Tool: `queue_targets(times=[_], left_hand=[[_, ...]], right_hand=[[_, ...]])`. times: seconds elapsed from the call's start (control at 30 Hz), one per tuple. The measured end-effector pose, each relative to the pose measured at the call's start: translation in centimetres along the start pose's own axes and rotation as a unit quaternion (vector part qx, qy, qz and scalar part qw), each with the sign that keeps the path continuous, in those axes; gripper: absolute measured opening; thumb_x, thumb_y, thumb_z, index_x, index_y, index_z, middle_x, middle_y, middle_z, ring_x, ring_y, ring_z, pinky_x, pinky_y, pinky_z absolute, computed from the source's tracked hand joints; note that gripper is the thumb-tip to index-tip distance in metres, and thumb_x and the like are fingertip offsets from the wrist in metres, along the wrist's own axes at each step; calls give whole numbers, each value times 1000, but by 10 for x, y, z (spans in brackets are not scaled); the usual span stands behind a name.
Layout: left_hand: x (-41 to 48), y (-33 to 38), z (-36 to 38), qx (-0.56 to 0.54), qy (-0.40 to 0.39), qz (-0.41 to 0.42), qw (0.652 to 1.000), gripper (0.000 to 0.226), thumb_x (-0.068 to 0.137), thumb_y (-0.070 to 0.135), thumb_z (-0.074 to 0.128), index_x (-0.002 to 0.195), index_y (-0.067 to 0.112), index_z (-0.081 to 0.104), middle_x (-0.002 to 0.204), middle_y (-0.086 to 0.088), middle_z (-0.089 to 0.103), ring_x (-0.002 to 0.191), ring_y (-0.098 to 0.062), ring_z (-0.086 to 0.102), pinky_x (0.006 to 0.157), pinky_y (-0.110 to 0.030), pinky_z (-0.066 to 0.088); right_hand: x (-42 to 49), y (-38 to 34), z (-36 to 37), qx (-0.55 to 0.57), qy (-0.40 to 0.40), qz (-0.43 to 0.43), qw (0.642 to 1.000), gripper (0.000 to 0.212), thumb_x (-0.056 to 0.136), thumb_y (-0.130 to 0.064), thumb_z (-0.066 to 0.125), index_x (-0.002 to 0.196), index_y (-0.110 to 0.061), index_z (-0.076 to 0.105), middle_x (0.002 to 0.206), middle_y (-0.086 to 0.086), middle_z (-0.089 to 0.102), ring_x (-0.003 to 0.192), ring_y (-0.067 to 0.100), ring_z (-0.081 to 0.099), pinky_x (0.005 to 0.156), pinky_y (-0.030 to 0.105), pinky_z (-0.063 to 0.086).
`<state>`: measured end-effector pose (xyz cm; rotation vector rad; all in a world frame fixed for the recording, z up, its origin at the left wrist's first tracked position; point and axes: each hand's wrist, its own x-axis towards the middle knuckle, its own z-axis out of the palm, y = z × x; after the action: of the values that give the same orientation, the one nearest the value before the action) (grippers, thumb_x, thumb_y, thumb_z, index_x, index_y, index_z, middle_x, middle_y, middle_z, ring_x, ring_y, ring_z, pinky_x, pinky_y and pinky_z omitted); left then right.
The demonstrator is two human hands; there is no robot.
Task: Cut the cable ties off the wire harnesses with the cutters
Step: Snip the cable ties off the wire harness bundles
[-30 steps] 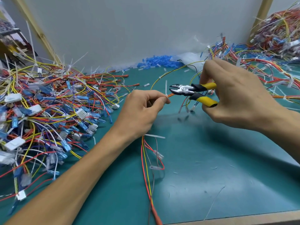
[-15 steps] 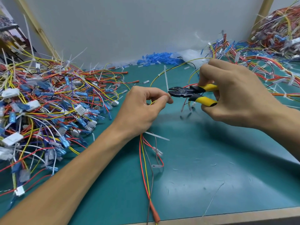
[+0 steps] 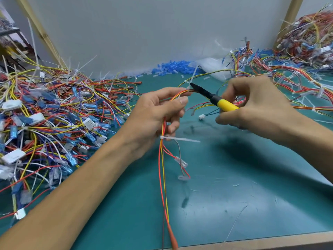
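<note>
My left hand (image 3: 155, 112) grips a thin wire harness (image 3: 163, 177) of orange, red and yellow wires that hangs down to the mat's front edge. A white cable tie (image 3: 180, 139) sticks out sideways from the harness just below that hand. A second white cable tie (image 3: 191, 79) stands up where the wires curve over my fingers. My right hand (image 3: 255, 107) holds the yellow-handled cutters (image 3: 214, 98). Their black jaws point left and touch the harness right at that upper tie.
A large tangle of harnesses with blue and white connectors (image 3: 50, 123) covers the left of the green mat (image 3: 234, 186). More harnesses (image 3: 297, 73) lie at the right and back right. Blue sleeves (image 3: 173, 67) are heaped by the back wall. Cut tie scraps dot the mat.
My left hand has turned and lifted the harness, so its curve now faces up. The cutters have tilted, and their jaws have moved up-left onto the upper cable tie.
</note>
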<state>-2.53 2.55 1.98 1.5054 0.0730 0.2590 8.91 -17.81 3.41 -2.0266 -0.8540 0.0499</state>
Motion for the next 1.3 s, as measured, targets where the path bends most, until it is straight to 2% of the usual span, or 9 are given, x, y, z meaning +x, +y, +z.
queue_targets(times=[0.1,0.3,0.53,0.6,0.67,0.77,0.97,1.2,1.3], left_hand=[[-1,2,-2,-57,-23,-10,998,23,102,13,60,123,8,68,68,-2,51,38,-9,34,36,-16,31],[-1,3,-3,47,57,52,996,18,105,9,56,103,4,73,63,-4,43,36,-9,24,39,-16,21],[-2,5,-1,166,90,119,975,28,106,5,54,82,3,70,57,-2,41,42,-5,27,40,-14,22],[-1,2,-1,173,95,120,973,29,104,3,55,79,1,68,55,-1,41,42,-5,28,41,-14,22],[0,-2,0,178,106,108,972,31,104,0,55,74,0,65,53,0,40,40,-3,28,41,-15,22],[0,-7,1,193,127,89,969,34,103,-1,54,70,2,64,53,-4,38,38,-5,26,40,-17,21],[-1,-9,3,234,145,111,955,33,102,2,56,71,3,67,55,-7,42,43,-9,28,44,-20,22],[-2,-9,4,297,149,161,929,28,94,12,57,69,8,67,52,-2,45,49,-16,35,51,-25,26],[-2,-10,3,322,143,173,920,26,93,11,57,68,11,67,52,-1,46,49,-16,37,51,-26,26]], right_hand=[[-3,-2,2,128,-59,72,987,31,67,-2,89,73,-11,60,55,11,57,41,19,48,39,21,31],[-1,0,2,267,-208,150,929,37,59,-7,88,66,-17,53,62,13,44,48,25,44,48,30,21],[3,-4,-3,350,-313,214,856,27,57,-9,84,76,-10,64,60,10,52,43,23,45,42,23,36],[1,-3,-2,255,-257,164,918,34,57,-10,90,74,-11,60,60,14,55,45,27,50,43,26,40],[-3,2,3,29,-106,23,994,41,59,-17,97,73,-15,59,63,5,64,52,28,59,51,30,46],[-4,5,9,-105,14,-117,987,37,65,-19,92,82,-22,59,73,-13,67,64,26,63,61,34,49],[-3,11,9,-112,-19,-129,985,36,69,-15,88,86,-23,57,80,-12,67,63,11,56,56,31,43],[-4,8,5,-95,-21,-122,988,36,68,-17,89,86,-24,58,79,-10,68,65,29,62,59,43,54],[-4,7,7,-71,-30,-104,992,40,65,-18,93,85,-24,59,90,-19,68,65,35,64,62,48,56]])
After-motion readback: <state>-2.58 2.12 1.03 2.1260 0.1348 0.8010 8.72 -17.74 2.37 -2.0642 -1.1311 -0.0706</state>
